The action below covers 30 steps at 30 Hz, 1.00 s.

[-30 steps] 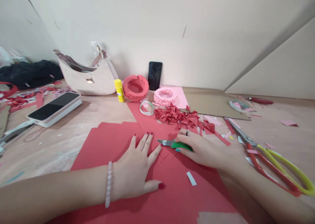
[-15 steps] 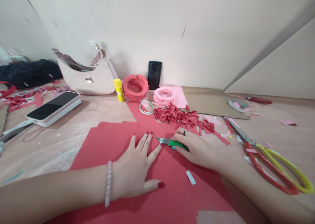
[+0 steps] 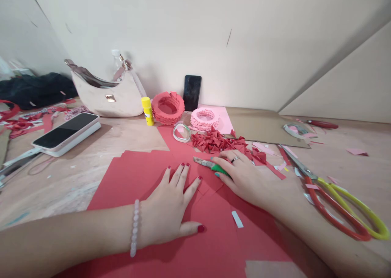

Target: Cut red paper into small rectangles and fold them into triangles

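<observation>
Sheets of red paper [image 3: 122, 188] lie spread on the table before me. My left hand [image 3: 169, 206] rests flat on them, fingers spread, with a beaded bracelet at the wrist. My right hand [image 3: 241, 174] is closed around the green handle of a utility knife [image 3: 218, 168], whose blade points left, just beyond my left fingertips. Whether the blade touches the paper I cannot tell. Thin lines show in the paper below the knife. A small white paper strip [image 3: 237, 219] lies nearer me. Right behind the knife is a heap of folded red paper pieces [image 3: 214, 141].
Large scissors [image 3: 317, 180] with red and yellow handles lie at the right. Behind stand a red paper ring [image 3: 168, 109], a pink paper ring [image 3: 204, 119], a glue stick [image 3: 148, 111], a tape roll [image 3: 181, 133] and a handbag [image 3: 106, 94]. A phone [image 3: 67, 133] sits at the left.
My right hand has moved the utility knife slightly away from me, and the blade has turned to point more up and left. My left hand has stayed nearly in place.
</observation>
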### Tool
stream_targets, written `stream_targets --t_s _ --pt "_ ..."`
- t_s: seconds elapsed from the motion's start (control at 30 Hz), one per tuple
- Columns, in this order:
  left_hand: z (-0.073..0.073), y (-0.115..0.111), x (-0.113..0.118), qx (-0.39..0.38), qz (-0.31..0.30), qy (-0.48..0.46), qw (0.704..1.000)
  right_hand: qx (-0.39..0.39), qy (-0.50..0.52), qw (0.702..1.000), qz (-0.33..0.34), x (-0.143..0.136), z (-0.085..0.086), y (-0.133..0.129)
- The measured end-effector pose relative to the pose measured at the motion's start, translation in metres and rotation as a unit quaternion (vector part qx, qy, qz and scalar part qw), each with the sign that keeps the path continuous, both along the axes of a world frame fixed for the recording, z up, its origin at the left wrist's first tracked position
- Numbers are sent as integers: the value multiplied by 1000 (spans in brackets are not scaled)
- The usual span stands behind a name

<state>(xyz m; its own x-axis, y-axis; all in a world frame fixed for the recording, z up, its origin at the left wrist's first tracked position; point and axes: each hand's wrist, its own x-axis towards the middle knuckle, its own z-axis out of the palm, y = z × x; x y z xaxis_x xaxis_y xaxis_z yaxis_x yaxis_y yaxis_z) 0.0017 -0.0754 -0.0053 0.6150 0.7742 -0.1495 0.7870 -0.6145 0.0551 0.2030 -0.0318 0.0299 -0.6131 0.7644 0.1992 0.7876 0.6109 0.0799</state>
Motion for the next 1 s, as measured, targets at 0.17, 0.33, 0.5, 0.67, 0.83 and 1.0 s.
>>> stream_targets --t_s 0.17,0.33,0.5,0.67,0.83,1.0 --pt "-7 0 1 3 11 -11 1000 11 66 980 188 0 -28 0" --pt "-5 1 4 8 29 -17 999 22 81 974 211 0 -49 2" --pt "-1 2 10 16 52 8 998 66 93 963 244 2 -46 0" --pt "0 4 12 22 63 11 998 71 192 968 148 17 -30 13" --pt "4 6 12 15 64 12 998 64 289 947 -125 61 -20 51" --pt "6 5 12 24 60 8 998 113 229 920 -299 126 -16 81"
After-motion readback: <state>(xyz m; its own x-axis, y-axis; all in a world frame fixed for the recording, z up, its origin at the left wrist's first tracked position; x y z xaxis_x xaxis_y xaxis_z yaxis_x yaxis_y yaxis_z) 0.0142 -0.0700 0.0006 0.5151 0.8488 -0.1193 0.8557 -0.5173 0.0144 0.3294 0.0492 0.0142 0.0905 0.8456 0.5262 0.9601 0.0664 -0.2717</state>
